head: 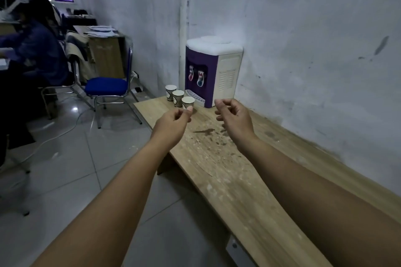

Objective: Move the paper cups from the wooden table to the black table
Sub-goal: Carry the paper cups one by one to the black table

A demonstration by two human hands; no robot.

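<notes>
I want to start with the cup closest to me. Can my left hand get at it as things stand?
Probably yes. The left hand is already right in front of the nearest paper cup, nothing lies between them, and the fingers are loosely curled and hold nothing.

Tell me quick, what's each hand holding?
Left hand: loosely curled, holding nothing, just short of the nearest paper cup.
Right hand: loosely curled, holding nothing.

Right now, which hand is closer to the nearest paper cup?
Left. The left hand reaches just in front of the nearest paper cup, fingertips at its base. The right hand hovers off to the cup's right, in front of the water dispenser.
</notes>
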